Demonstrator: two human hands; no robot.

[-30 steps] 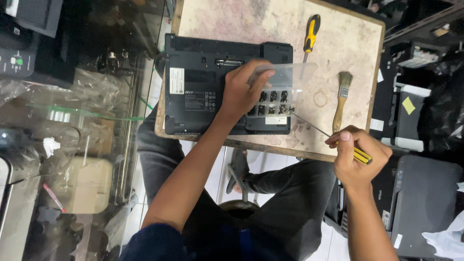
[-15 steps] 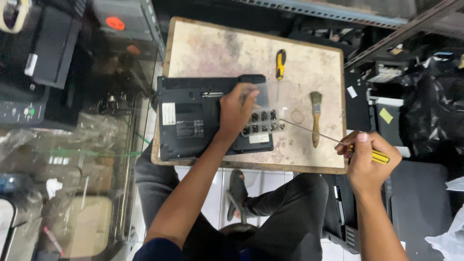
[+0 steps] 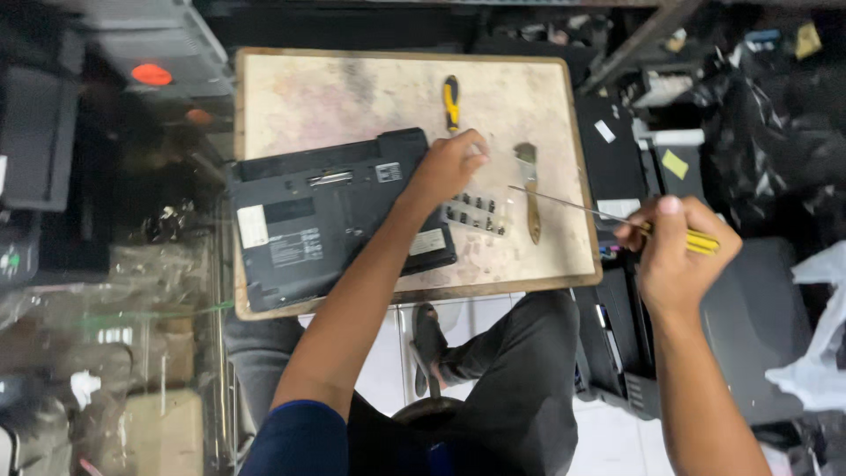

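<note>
A black laptop (image 3: 326,216) lies bottom side up on a worn wooden board (image 3: 352,92). My left hand (image 3: 449,167) rests on its right end, fingers curled, next to a clear strip of small dark screws (image 3: 476,214). My right hand (image 3: 674,251) is off the board's right edge and grips a long thin screwdriver with a yellow handle (image 3: 696,240). Its metal shaft (image 3: 564,203) points left over the board, toward the screws.
A small brush with a wooden handle (image 3: 530,189) lies right of the screws. A second screwdriver, yellow and black (image 3: 451,101), lies at the board's far side. Black printers and devices (image 3: 758,326) crowd the right; glass shelving with clutter (image 3: 106,308) stands left. My legs (image 3: 520,379) are under the board.
The view has swung, so the board sits more to the left. My right hand has drawn the screwdriver out to the right, off the board. My left hand stays on the laptop.
</note>
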